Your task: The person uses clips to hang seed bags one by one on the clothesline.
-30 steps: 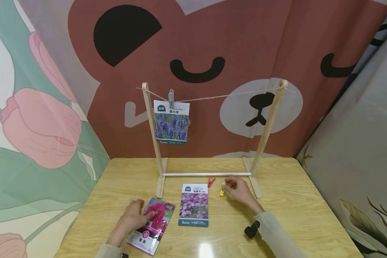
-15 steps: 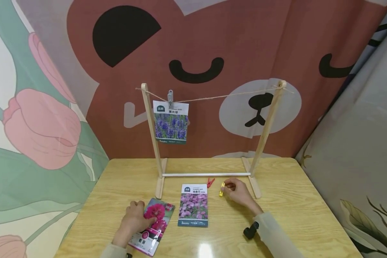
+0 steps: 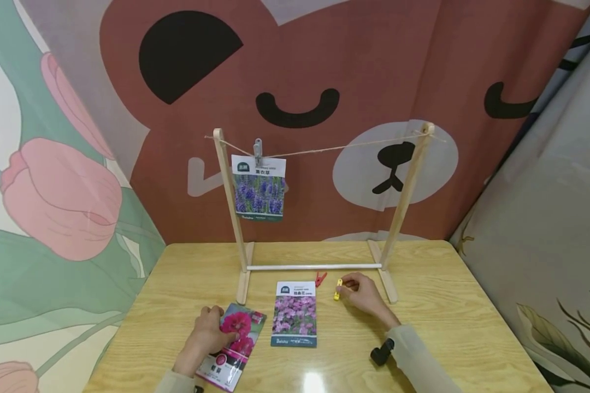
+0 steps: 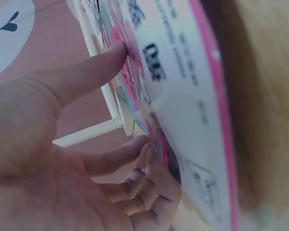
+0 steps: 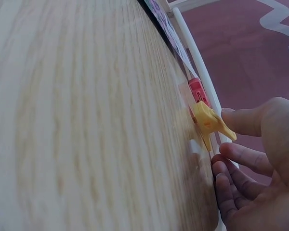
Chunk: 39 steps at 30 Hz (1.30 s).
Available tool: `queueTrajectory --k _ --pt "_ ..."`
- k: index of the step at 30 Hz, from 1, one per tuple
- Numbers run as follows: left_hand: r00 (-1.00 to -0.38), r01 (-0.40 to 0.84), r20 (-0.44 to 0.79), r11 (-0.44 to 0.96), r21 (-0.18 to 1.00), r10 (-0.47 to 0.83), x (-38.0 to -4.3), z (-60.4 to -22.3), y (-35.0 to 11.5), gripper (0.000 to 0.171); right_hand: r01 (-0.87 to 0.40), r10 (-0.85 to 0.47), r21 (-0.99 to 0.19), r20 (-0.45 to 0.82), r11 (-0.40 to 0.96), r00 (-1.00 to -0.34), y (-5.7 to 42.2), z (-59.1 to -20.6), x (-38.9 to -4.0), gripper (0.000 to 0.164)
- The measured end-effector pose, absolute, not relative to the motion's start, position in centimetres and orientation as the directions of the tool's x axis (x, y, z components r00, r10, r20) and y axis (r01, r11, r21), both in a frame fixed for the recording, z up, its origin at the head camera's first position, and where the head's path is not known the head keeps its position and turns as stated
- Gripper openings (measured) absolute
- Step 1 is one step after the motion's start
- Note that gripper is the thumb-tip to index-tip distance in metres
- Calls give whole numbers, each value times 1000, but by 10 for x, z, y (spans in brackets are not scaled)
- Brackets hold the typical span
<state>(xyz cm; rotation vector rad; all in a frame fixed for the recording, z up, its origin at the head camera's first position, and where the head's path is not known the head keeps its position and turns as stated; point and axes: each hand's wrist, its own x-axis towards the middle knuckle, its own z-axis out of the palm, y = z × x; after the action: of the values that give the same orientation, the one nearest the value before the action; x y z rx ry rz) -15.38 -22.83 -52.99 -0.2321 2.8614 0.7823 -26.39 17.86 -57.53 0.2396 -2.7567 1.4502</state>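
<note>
My left hand (image 3: 207,334) holds a seed packet with magenta flowers (image 3: 237,323) at its left edge. In the left wrist view the thumb lies on the packet's printed face (image 4: 183,96), with curled fingers against its edge. My right hand (image 3: 366,295) has thumb and forefinger about a yellow clothespin (image 3: 338,289), which sits low at the tabletop. The right wrist view shows the thumb and forefinger at the clothespin's handle ends (image 5: 211,120). A red clothespin (image 3: 320,279) lies just left of it. Between the hands, a seed packet with pink-purple flowers (image 3: 294,314) lies flat.
Behind the hands stands a wooden frame (image 3: 404,202) with a string (image 3: 319,150) across its top and a white bar (image 3: 314,267) low down. A grey clip (image 3: 258,152) holds a lavender packet (image 3: 259,191) on the string. Wood-grain table (image 3: 423,273) beneath everything.
My left hand has shifted slightly right, its thumb further onto the magenta-flower packet. My right fingers have settled slightly lower about the yellow clothespin. Both packets on the table stay where they were.
</note>
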Motion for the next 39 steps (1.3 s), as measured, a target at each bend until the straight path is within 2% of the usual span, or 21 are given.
queueTrajectory --k 17,28,39 --pt "-972 -196 -220 792 577 -80 -156 -531 -238 73 -162 -154 -812 89 561 -984 177 -572 -265 25" --pt "-967 -223 -239 757 614 -91 -156 -533 -244 51 -161 -151 -803 89 573 -985 178 -575 -268 23" --pt "-985 -158 -157 742 652 -72 -155 -534 -249 29 -143 -141 -820 77 554 -987 179 -574 -267 20"
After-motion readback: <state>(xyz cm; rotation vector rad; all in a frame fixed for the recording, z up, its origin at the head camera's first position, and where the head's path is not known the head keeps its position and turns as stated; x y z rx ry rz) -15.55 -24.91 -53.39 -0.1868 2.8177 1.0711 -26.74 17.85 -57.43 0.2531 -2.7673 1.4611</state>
